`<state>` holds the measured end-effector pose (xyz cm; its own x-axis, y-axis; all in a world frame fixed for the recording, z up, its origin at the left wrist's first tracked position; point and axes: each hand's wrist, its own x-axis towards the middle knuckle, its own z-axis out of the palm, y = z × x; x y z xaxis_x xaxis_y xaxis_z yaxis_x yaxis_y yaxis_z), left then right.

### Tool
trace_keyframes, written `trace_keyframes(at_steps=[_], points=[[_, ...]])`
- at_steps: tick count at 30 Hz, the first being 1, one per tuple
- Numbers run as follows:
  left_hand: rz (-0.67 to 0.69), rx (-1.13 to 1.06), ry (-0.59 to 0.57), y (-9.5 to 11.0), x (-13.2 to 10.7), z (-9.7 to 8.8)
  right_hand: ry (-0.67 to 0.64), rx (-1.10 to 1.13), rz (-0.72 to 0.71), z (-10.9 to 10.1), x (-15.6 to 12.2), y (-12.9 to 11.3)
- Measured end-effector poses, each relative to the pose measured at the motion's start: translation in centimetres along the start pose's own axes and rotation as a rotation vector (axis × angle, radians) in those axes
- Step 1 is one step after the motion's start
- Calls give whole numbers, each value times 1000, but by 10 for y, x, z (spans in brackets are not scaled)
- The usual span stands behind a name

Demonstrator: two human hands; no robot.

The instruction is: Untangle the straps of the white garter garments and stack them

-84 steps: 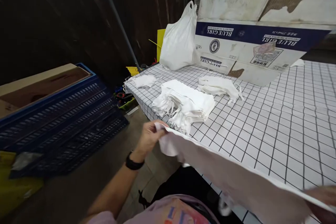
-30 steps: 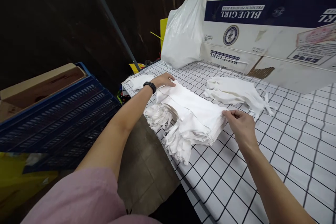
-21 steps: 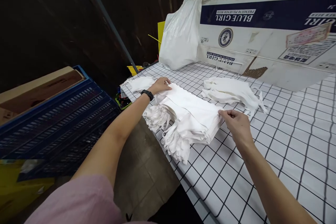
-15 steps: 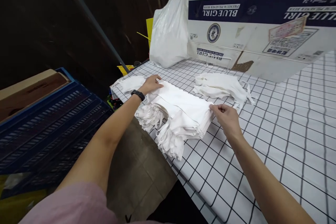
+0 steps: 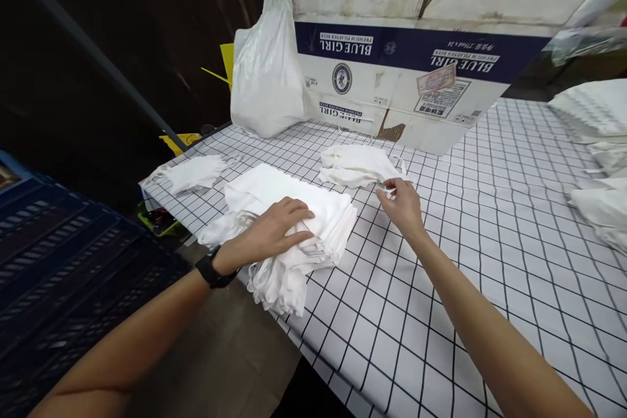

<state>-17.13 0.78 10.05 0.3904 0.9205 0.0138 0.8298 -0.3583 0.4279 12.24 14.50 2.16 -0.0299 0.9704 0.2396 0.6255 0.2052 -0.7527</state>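
Observation:
A thick stack of white cloth bags (image 5: 323, 215) lies near the front left edge of the checked table (image 5: 490, 261), its straps hanging over the edge. My left hand (image 5: 274, 228) rests flat on top of this stack, fingers stretched out. My right hand (image 5: 401, 202) is farther back, its fingertips pinched on a strap of a smaller heap of white bags (image 5: 355, 165).
A white plastic bag (image 5: 267, 68) and a large "BLUE GIRL" cardboard box (image 5: 416, 72) stand at the back. One loose white piece (image 5: 193, 172) lies at the left corner. More white stacks (image 5: 595, 144) sit at the right. Blue crates (image 5: 59, 274) stand on the floor left.
My left hand slid from the far end of the stack to its near top. My right hand left the stack's corner and moved back to the smaller heap. The view swung right.

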Motion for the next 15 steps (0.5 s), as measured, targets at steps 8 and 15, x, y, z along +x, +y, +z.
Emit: trace_keyframes(at_steps=[8, 15], points=[[-36, -10, 150, 16, 27, -15, -307, -373, 87, 30, 76, -2], [-213, 258, -159, -12, 200, -42, -297, -293, 175, 38, 82, 4]])
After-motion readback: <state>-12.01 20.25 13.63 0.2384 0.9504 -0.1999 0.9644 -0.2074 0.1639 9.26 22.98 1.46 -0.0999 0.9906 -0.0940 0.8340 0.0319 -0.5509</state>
